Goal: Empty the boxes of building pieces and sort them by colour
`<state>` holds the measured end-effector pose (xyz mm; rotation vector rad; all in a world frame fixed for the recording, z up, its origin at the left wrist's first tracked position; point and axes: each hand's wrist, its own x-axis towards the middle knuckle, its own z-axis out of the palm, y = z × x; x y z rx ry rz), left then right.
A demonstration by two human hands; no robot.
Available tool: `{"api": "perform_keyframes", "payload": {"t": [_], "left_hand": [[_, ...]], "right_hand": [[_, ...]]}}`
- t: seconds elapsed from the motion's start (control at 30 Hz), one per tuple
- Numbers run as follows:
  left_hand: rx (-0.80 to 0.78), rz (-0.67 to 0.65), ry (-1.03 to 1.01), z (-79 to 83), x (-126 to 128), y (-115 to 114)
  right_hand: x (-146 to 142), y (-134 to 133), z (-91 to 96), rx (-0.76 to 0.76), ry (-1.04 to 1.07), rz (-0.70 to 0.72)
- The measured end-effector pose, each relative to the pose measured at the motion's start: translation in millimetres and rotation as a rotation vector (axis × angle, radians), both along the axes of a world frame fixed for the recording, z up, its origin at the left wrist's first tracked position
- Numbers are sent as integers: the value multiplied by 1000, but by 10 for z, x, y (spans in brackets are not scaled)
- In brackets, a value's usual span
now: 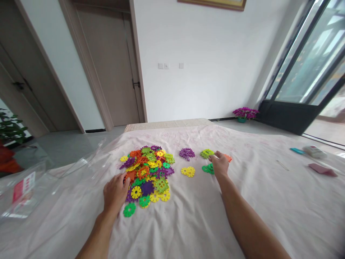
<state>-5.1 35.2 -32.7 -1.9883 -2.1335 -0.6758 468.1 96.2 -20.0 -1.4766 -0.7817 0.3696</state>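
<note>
My left hand point(115, 190) rests at the left edge of a heap of plastic interlocking pieces point(151, 162), fingers apart and loosely bent, touching an orange square piece point(131, 175). The heap mixes notched discs and squares in purple, orange, yellow, green and lime. My right hand point(221, 163) is over the small sorted groups, fingers drawn together beside lime green pieces point(206, 153); what they grip is hidden. Green discs point(208, 168) lie just under it, and orange pieces point(228, 157) show behind. Purple pieces point(187, 153) and yellow discs point(188, 171) lie between the heap and my right hand.
A pale patterned cloth point(188, 223) with wrinkles covers the surface. Clear plastic packaging point(27, 194) lies at the left. On the right are a pink folded item point(322, 169), a white packet point(314, 151) and a blue item point(297, 150).
</note>
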Motion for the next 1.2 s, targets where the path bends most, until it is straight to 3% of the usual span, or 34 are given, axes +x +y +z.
{"api": "perform_keyframes", "payload": {"t": [0.1,0.3,0.37,0.5,0.63,0.83,0.97,1.1,1.2], "left_hand": [[1,4,10,8,9,-1],[-16,3,21,-13,-6,10],[-17,5,14,-26,-14,14],[-17,5,10,-32,-17,19],[-29,4,9,-21,-11,21],[-36,-1,4,-34,-22,40],[-34,11,10,-45,-28,44],[-19,3,19,-40,-23,34],[-18,2,16,-28,-16,25]], "right_hand": [[-164,-22,22,-47,-248,-16],[-931,-179,123,9,-745,587],[-1143,-275,166,23,-896,731],[-1375,-389,223,4,-1103,802],[-1431,-398,244,-14,-1158,805],[-1357,-406,216,48,-943,785],[-1259,-272,109,-10,-558,610],[-1119,-34,6,-39,-42,494],[-1004,83,-28,2,118,437]]}}
